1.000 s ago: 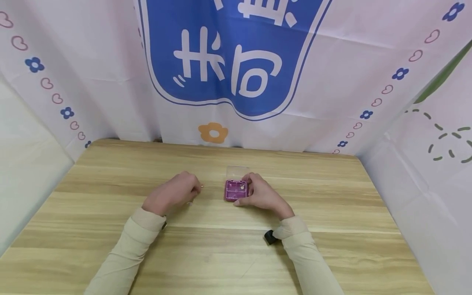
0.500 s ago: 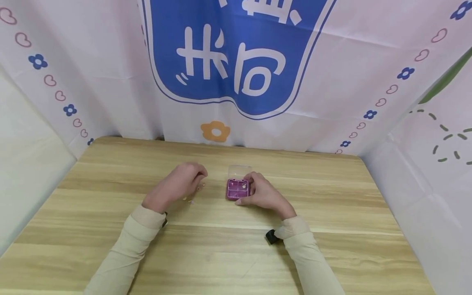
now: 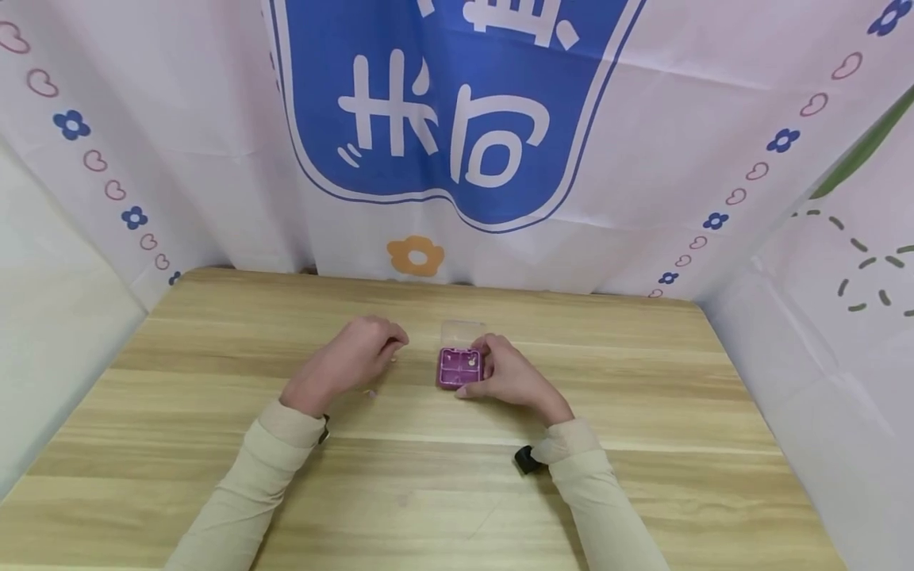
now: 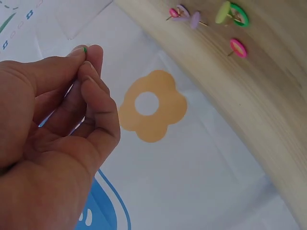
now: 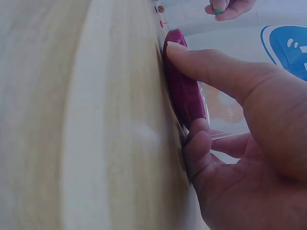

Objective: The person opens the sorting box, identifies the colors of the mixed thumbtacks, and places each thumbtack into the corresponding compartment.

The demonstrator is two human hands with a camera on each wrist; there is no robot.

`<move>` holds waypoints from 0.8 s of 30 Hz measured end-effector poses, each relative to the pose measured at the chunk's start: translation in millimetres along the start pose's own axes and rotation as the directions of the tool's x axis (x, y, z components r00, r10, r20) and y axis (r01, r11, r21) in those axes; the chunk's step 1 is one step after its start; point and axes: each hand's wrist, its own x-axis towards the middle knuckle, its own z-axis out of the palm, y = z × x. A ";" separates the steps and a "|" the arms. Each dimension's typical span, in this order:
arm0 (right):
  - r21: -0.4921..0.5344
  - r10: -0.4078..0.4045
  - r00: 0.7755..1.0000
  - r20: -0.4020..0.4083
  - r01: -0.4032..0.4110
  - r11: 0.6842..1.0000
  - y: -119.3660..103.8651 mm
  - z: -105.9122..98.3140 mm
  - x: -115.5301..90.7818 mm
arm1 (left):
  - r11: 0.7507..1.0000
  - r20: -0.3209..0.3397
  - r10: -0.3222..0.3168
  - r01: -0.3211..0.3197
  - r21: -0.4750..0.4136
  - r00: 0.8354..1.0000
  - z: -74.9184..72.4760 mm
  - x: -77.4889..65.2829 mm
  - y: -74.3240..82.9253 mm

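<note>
My left hand [image 3: 350,357] pinches a small thumbtack with a green edge [image 4: 85,49] between thumb and fingertips, mostly hidden by them. It is held above the table, left of a small purple box [image 3: 448,386]. My right hand [image 3: 512,379] grips that box by its right side, thumb at the near edge and fingers at the far one. The box has several compartments, with a few small pieces in the back right one. Its clear lid [image 3: 462,330] stands open behind. Loose thumbtacks lie below the left hand, among them a pink one [image 4: 238,48] and a lilac one [image 4: 195,20].
The wooden table [image 3: 428,492] ends at a white printed cloth [image 3: 643,159] hanging behind it. A black wrist device [image 3: 527,460] sits at the right cuff. A green and a yellow thumbtack [image 4: 223,12] lie close together.
My left hand has risen from the loose thumbtacks and shifted right and away from me, toward the box. The right hand keeps its grip on the box in the same place.
</note>
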 end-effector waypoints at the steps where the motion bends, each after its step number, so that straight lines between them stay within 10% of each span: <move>1: -0.006 0.005 1.000 -0.002 -0.005 1.000 0.4 0.1 -0.5 | 1.000 0.001 0.004 -0.004 -0.002 1.000 0.9 0.9 1.2; 15: 0.003 -0.011 1.000 -0.008 0.011 1.000 0.8 2.0 0.0 | 1.000 0.138 0.019 -0.017 -0.013 0.990 23.7 28.1 25.1; 24: 0.033 -0.034 0.999 -0.005 0.034 0.999 1.9 -0.2 -1.6 | 0.988 0.145 0.147 -0.153 0.027 0.978 36.0 50.7 38.6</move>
